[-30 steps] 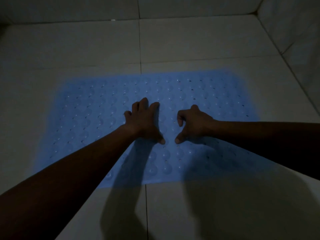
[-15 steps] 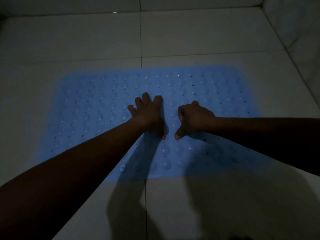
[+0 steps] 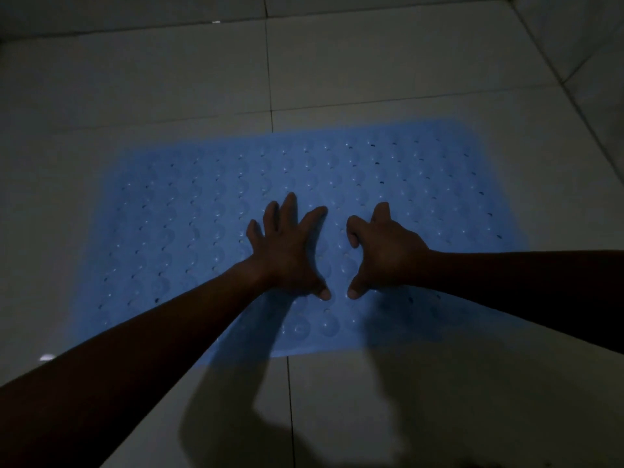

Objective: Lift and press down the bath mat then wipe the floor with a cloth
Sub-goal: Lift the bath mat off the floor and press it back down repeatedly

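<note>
The blue bath mat lies flat on the pale tiled floor, its long side running across the room, covered in rows of small bumps and drain holes. Both hands rest near its middle, just beside each other: the left hand is open with fingers spread flat on the mat, the right hand has its fingers curled under and thumb out, pressing down and gripping nothing. This looks like the pressing-down step. In this dim light an unstuck corner could easily go unnoticed, and pushing only at the centre may leave the edges loose, so the mat could slide. I see no cloth anywhere.
</note>
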A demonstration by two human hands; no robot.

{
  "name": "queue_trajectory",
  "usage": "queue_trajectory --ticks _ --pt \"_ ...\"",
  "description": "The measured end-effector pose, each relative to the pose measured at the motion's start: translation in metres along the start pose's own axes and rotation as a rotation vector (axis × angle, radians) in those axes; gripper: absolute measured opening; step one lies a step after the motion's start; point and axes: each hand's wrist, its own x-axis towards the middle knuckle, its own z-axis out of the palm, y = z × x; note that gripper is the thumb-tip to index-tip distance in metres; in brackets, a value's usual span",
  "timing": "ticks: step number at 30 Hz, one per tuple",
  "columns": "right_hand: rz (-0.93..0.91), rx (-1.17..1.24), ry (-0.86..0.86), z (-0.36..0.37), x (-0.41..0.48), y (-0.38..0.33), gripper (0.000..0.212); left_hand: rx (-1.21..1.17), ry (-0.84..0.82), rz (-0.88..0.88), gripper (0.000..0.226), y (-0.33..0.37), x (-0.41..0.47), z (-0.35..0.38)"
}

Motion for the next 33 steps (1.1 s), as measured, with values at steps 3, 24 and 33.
queue_trajectory --ticks 3,24,33 --pt "0.014 -0.017 -0.002 -0.002 0.002 -0.002 0.084 -0.008 0.019 0.001 0.139 -0.002 -0.002 0.001" --pt "-0.070 -0.180 0.017 0.015 -0.027 0.002 0.098 0.128 -0.072 0.107 0.149 0.007 -0.019 0.012" --pt "-0.083 -0.198 0.058 0.016 -0.031 -0.002 0.099 0.187 -0.024 0.125 0.148 0.003 -0.025 0.016"
